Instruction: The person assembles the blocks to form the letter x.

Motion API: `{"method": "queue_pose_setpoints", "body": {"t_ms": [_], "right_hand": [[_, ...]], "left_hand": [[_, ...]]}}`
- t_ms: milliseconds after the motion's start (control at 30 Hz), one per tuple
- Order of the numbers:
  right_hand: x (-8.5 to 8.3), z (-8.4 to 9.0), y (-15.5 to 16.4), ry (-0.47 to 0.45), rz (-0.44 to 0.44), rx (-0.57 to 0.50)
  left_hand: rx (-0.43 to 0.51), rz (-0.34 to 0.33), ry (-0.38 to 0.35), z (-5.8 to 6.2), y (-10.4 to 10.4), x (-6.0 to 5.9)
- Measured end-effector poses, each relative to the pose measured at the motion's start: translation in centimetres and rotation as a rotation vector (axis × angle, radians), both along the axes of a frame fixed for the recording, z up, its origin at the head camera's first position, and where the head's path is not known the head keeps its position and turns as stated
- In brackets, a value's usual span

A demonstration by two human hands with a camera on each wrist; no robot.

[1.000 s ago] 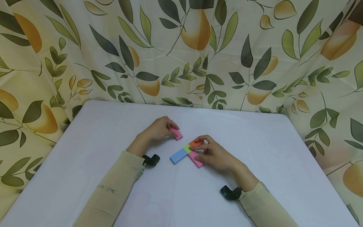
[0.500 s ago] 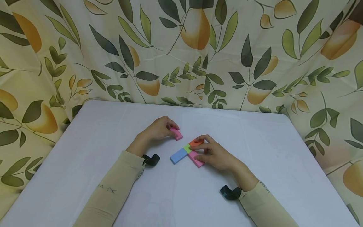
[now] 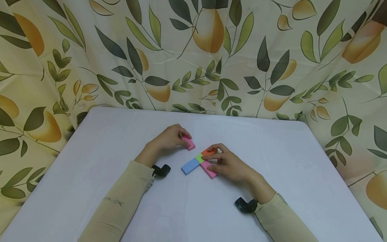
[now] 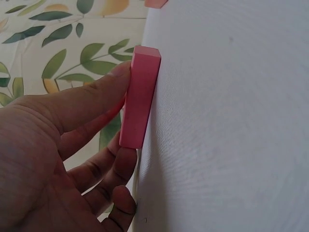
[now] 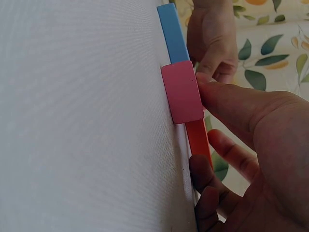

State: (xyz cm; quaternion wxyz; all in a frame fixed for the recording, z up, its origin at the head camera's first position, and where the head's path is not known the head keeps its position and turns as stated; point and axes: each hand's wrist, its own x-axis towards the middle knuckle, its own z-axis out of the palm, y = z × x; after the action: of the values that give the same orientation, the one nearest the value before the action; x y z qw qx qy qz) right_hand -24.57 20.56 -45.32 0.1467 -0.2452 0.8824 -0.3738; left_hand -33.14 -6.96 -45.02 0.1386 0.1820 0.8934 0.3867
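My left hand (image 3: pixel 169 137) sits on the white table (image 3: pixel 90 161) with its fingers curled round a loose pink block (image 3: pixel 188 142); in the wrist view my thumb (image 4: pixel 91 99) lies along one long side of that block (image 4: pixel 140 96) and my other fingers (image 4: pixel 113 166) wrap under it, so it is pinched flat against the table. This block lies just left of and a little behind the cluster, near it but not touching.

My right hand (image 3: pixel 231 164) rests on the cluster of blocks at the middle of the table. My fingertips are curled over the orange block (image 3: pixel 208 152) at the far end, and my thumb (image 5: pixel 231 101) presses the side of the second pink block (image 3: pixel 208 169), which points toward me. Between them sits a small green block (image 3: pixel 199 158), and a blue block (image 3: pixel 190 166) runs out from it to the left, touching it. From the right wrist, the pink block (image 5: pixel 182 92) hides the green one, with the blue block (image 5: pixel 174 34) beyond and the orange block (image 5: pixel 198 140) nearer my fingers (image 5: pixel 207 169).

A black strap piece shows at each wrist (image 3: pixel 161 170) (image 3: pixel 244 205), below my beige sleeves (image 3: pixel 121 201). A curtain printed with leaves and pears (image 3: pixel 193 53) hangs close behind the table's far edge and wraps round both sides
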Motion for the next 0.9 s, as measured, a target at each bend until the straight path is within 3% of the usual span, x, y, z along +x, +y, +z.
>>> {"method": "queue_pose_setpoints", "body": {"t_ms": [533, 900], "right_hand": [[-0.02, -0.04, 0.04, 0.008, 0.008, -0.005], [0.03, 0.15, -0.05, 0.004, 0.002, 0.012]], "left_hand": [[-0.002, -0.009, -0.022, 0.04, 0.15, 0.13], [-0.001, -0.039, 0.009, -0.16, 0.05, 0.08]]}}
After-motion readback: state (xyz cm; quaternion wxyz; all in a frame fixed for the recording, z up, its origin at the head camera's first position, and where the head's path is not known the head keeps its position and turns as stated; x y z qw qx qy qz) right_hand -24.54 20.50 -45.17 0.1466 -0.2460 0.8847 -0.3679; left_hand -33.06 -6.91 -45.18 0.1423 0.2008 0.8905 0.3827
